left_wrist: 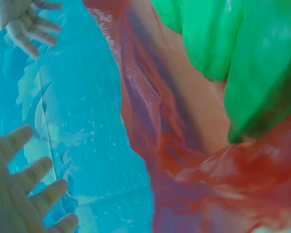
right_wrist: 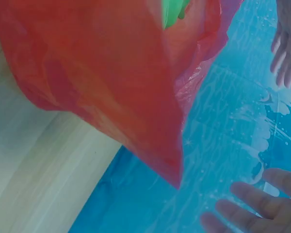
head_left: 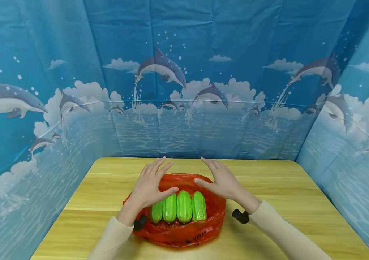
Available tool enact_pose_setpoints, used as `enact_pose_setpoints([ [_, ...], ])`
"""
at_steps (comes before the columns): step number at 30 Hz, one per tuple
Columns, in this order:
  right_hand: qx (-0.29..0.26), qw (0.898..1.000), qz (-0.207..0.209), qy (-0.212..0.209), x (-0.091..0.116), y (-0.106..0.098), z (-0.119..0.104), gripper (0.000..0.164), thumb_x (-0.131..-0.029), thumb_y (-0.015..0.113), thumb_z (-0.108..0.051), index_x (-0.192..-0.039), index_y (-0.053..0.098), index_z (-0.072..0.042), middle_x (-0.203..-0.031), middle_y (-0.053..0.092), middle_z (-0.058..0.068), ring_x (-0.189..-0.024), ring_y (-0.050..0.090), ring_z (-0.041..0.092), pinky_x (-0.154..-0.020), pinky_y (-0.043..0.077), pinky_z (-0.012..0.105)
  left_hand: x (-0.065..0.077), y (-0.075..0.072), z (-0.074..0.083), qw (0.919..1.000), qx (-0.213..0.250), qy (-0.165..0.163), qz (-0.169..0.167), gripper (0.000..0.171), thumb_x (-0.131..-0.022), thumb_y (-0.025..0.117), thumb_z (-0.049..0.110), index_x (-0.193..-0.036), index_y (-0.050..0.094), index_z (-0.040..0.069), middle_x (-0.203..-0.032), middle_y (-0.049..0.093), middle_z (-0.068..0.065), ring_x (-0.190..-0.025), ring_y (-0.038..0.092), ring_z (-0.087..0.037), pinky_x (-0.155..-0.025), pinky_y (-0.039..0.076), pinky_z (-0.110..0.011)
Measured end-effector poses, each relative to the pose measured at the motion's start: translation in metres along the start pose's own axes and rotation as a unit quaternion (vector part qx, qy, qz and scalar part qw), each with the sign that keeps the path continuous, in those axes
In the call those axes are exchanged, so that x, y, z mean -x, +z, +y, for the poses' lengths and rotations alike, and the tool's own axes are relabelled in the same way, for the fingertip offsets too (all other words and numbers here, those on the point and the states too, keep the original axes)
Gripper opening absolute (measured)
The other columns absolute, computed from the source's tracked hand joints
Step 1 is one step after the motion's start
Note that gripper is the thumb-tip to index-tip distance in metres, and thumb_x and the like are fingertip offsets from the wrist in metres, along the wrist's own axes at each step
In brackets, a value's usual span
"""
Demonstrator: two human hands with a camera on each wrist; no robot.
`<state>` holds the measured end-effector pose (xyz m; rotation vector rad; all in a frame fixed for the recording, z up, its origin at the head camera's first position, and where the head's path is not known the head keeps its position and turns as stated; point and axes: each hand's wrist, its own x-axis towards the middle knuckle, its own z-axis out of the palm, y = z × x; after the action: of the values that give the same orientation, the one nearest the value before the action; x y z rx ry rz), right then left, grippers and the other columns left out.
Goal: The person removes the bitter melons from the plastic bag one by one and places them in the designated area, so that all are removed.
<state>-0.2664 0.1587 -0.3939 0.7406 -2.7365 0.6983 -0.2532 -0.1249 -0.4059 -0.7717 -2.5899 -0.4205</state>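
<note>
A red plastic bag [head_left: 210, 220] with dark lettering lies wide at the mouth on the table. Inside it several bright green, ridged, oblong vegetables [head_left: 184, 206] sit side by side; their exact kind is unclear. Over the bag's left side is my left hand [head_left: 150, 186], fingers spread, thumb pointing inward above the vegetables. My right hand [head_left: 224, 182] hovers at the upper right of the bag, fingers extended, holding nothing. In the left wrist view the vegetables [left_wrist: 211, 43] appear close up within the bag. The right wrist view shows mostly the bag's outer side [right_wrist: 102, 73].
The wooden table [head_left: 269, 187] extends around the bag on all sides. Behind it and at both sides hangs a blue curtain [head_left: 184, 137] printed with dolphins and clouds. Dark wrist-worn pieces [head_left: 240, 216] sit below both wrists.
</note>
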Motion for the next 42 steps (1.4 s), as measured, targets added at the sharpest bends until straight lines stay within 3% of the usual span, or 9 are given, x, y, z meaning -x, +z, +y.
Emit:
enact_pose_setpoints([
  [4, -0.050, 0.999, 0.013, 0.016, 0.002, 0.002, -0.003, 0.080, -0.084, 0.052, -0.068, -0.145, 0.037, -0.018, -0.137, 0.047, 0.006, -0.119, 0.048, 0.027, -0.091, 0.041, 0.052, 0.015, 0.002, -0.003, 0.9956, 0.058, -0.069, 0.024, 0.080, -0.083, 0.052, 0.069, -0.146, 0.037, 0.021, -0.150, 0.032, -0.007, -0.135, 0.029, -0.030, -0.106, 0.020, -0.053],
  [10, -0.090, 0.996, 0.025, 0.006, 0.004, 0.005, -0.006, 0.072, -0.086, 0.057, -0.061, -0.139, 0.044, -0.013, -0.124, 0.055, 0.006, -0.104, 0.055, 0.025, -0.083, 0.047, 0.044, 0.035, -0.001, -0.010, 0.9768, 0.102, -0.184, 0.038, 0.085, -0.079, 0.056, 0.071, -0.143, 0.042, 0.017, -0.144, 0.039, -0.008, -0.129, 0.035, -0.034, -0.102, 0.025, -0.057],
  [15, -0.098, 0.995, 0.024, 0.002, 0.004, 0.008, -0.005, 0.068, -0.087, 0.058, -0.058, -0.135, 0.048, -0.011, -0.118, 0.058, 0.007, -0.099, 0.058, 0.026, -0.080, 0.048, 0.042, 0.045, 0.000, -0.021, 0.9622, 0.102, -0.251, 0.024, 0.091, -0.076, 0.055, 0.075, -0.143, 0.042, 0.014, -0.142, 0.041, -0.012, -0.127, 0.036, -0.037, -0.099, 0.027, -0.059],
  [21, -0.117, 0.993, 0.012, 0.003, 0.003, 0.012, -0.003, 0.066, -0.088, 0.058, -0.056, -0.133, 0.050, -0.009, -0.112, 0.060, 0.008, -0.094, 0.059, 0.022, -0.078, 0.049, 0.043, 0.053, 0.005, -0.031, 0.9445, 0.112, -0.309, -0.001, 0.097, -0.074, 0.052, 0.079, -0.142, 0.041, 0.011, -0.136, 0.046, -0.016, -0.124, 0.040, -0.037, -0.094, 0.034, -0.058],
  [27, -0.124, 0.992, -0.004, 0.016, 0.004, 0.013, -0.005, 0.064, -0.088, 0.057, -0.057, -0.131, 0.052, -0.008, -0.110, 0.061, 0.010, -0.091, 0.059, 0.019, -0.076, 0.048, 0.037, 0.057, 0.009, -0.034, 0.9336, 0.113, -0.340, -0.011, 0.091, -0.074, 0.052, 0.079, -0.134, 0.052, 0.010, -0.121, 0.058, -0.011, -0.109, 0.053, -0.033, -0.081, 0.044, -0.053],
  [36, -0.127, 0.990, -0.030, 0.045, 0.006, 0.019, -0.003, 0.070, -0.087, 0.055, -0.060, -0.133, 0.050, -0.007, -0.109, 0.061, 0.006, -0.085, 0.058, 0.012, -0.075, 0.048, 0.035, 0.059, 0.011, -0.038, 0.9301, 0.115, -0.349, -0.004, 0.061, -0.077, 0.067, 0.062, -0.114, 0.066, 0.012, -0.098, 0.066, -0.006, -0.080, 0.061, -0.024, -0.064, 0.047, -0.040],
  [42, -0.125, 0.990, -0.046, 0.055, 0.007, 0.021, -0.003, 0.070, -0.087, 0.054, -0.061, -0.129, 0.053, -0.004, -0.107, 0.062, 0.009, -0.083, 0.059, 0.015, -0.074, 0.048, 0.035, 0.060, 0.012, -0.042, 0.9308, 0.124, -0.344, -0.008, 0.056, -0.077, 0.069, 0.058, -0.105, 0.068, 0.010, -0.081, 0.063, 0.000, -0.066, 0.057, -0.016, -0.056, 0.043, -0.034],
])
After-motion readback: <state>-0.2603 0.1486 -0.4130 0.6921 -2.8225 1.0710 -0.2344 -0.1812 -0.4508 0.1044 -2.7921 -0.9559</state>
